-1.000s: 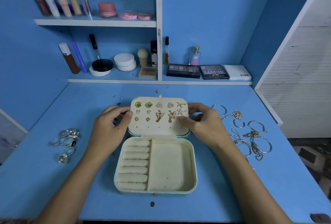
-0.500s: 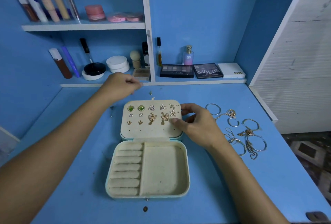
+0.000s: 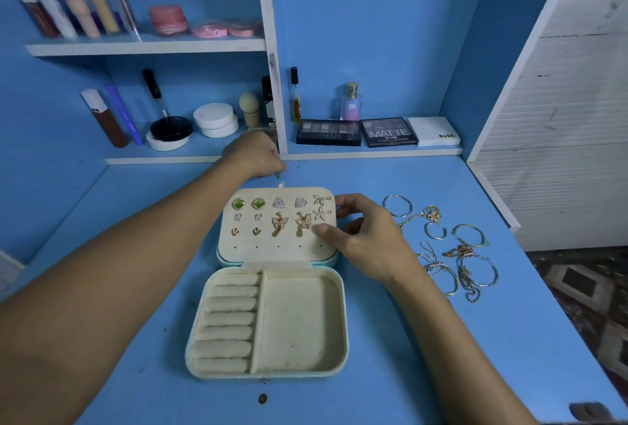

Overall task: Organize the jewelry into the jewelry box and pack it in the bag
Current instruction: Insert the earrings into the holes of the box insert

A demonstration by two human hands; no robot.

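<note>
The cream jewelry box [image 3: 299,322] lies open on the blue table, its ring rolls and tray bare. Its lid [image 3: 277,251] lies flat behind it, with several pairs of earrings [image 3: 280,215] pinned in rows. My right hand [image 3: 367,237] grips the lid's right edge, thumb on the pad and fingers curled round the rim. My left hand [image 3: 255,152] reaches past the box, its bunched fingertips coming down on a small stud [image 3: 279,175] on the table. Whether they hold it I cannot tell. Several bracelets and chains [image 3: 455,254] lie to the right.
Shelves at the back carry makeup palettes [image 3: 389,132], a perfume bottle [image 3: 351,101], jars and tubes. A white slatted panel [image 3: 560,152] closes off the right side. A small dark bit [image 3: 262,398] lies in front of the box. No bag is in view.
My left hand left the lid's left edge and reached forward to the small pieces behind the box. My right hand stayed on the lid's right edge.
</note>
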